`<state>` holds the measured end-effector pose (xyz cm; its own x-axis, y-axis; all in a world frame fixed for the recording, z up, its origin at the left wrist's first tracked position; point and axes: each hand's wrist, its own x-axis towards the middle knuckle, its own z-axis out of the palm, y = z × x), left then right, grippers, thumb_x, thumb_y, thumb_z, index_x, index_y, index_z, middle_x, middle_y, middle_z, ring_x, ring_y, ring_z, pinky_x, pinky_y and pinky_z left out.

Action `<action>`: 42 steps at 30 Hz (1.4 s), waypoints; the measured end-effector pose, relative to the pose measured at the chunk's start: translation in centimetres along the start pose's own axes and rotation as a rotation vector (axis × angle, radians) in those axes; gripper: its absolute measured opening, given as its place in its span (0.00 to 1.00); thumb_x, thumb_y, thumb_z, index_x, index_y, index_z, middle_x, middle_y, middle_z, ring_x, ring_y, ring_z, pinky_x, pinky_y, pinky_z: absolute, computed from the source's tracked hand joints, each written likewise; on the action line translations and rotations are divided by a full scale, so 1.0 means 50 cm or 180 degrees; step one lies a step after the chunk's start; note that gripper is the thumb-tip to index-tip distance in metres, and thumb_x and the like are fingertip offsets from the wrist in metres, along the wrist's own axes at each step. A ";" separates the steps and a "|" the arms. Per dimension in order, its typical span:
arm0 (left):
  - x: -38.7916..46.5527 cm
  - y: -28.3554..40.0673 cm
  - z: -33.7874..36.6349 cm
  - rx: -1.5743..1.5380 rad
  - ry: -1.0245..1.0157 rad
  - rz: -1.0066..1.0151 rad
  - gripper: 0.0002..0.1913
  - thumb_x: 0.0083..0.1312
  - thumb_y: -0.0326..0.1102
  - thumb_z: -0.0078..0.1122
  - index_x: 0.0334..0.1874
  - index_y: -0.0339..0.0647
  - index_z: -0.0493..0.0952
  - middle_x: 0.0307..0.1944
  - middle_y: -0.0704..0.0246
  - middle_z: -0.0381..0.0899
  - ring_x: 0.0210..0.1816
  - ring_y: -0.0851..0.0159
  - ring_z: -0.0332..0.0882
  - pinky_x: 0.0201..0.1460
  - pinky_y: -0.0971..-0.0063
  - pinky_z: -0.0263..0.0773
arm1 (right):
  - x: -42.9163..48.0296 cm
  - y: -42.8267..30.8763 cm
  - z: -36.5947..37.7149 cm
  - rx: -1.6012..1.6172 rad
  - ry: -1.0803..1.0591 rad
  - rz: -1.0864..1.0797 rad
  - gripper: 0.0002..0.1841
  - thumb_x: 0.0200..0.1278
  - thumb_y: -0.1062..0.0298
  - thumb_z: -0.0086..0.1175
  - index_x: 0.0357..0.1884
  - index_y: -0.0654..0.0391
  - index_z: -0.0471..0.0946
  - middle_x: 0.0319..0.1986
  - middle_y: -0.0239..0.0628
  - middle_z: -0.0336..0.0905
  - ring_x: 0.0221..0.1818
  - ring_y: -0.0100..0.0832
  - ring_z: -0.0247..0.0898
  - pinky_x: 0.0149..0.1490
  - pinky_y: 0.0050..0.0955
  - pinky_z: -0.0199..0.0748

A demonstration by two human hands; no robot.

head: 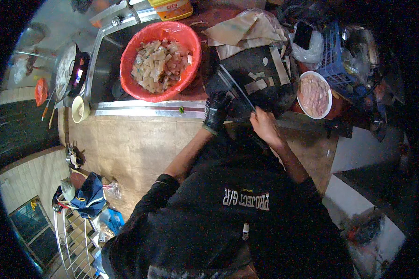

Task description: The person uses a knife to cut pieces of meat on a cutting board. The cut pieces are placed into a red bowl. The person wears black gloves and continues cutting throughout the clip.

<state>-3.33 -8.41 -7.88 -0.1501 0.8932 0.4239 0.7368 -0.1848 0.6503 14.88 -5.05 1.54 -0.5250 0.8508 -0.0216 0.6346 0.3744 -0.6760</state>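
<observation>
My right hand point(265, 126) is bare and closed on the handle of a knife point(236, 85), whose blade slants up and left over a round dark cutting board point(230, 57). Beside the blade, at the board's near left edge, is my left hand point(216, 111) in a black glove; whether it grips anything is hard to tell. Small cut pieces point(255, 86) and a pale strip point(280, 65) lie on the board. Large pale sheets point(235, 31), perhaps skin or tofu, rest at its far edge. Left of the board stands a red basin point(125, 66) of cut pieces.
A white bowl of raw meat point(314, 95) stands right of the board, near a blue plastic basket point(335, 64) and a phone point(303, 36) on a plastic bag. To the left are a sink point(106, 69), a small cream bowl point(80, 109) and a wok point(67, 69).
</observation>
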 end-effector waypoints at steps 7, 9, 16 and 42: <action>0.014 0.014 -0.009 -0.0914 0.0079 -0.0479 0.10 0.50 0.28 0.56 0.37 0.40 0.76 0.34 0.59 0.76 0.37 0.51 0.72 0.37 0.63 0.68 | -0.074 0.002 -0.021 0.0032 -0.0487 0.0874 0.13 0.55 0.64 0.52 0.36 0.64 0.71 0.21 0.53 0.73 0.22 0.51 0.70 0.30 0.44 0.68; 0.016 0.015 -0.014 -0.0596 0.0044 -0.0131 0.09 0.53 0.28 0.55 0.37 0.41 0.76 0.33 0.59 0.76 0.35 0.51 0.72 0.37 0.64 0.69 | -0.053 -0.018 -0.021 0.0058 -0.0597 0.0893 0.12 0.57 0.64 0.50 0.36 0.64 0.71 0.22 0.55 0.73 0.25 0.53 0.71 0.30 0.45 0.68; 0.016 0.013 -0.011 -0.0605 -0.0537 -0.0863 0.13 0.59 0.32 0.53 0.46 0.39 0.74 0.40 0.63 0.77 0.40 0.59 0.74 0.43 0.67 0.69 | 0.060 -0.029 0.031 0.0595 -0.0139 0.0125 0.09 0.59 0.65 0.48 0.31 0.63 0.69 0.17 0.45 0.68 0.21 0.41 0.68 0.26 0.38 0.65; 0.145 0.086 0.073 -0.0461 -0.0626 0.0397 0.22 0.52 0.39 0.61 0.50 0.39 0.72 0.53 0.56 0.68 0.55 0.50 0.64 0.60 0.63 0.59 | -0.116 0.230 0.022 0.2600 -0.0415 0.1165 0.09 0.64 0.59 0.45 0.38 0.51 0.62 0.12 0.22 0.51 0.11 0.16 0.49 0.16 0.20 0.49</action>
<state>1.16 -1.22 -4.28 0.0772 0.9196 0.3851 0.6374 -0.3425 0.6902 24.60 -6.09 -6.92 -0.4612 0.7981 -0.3877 0.2004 -0.3320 -0.9217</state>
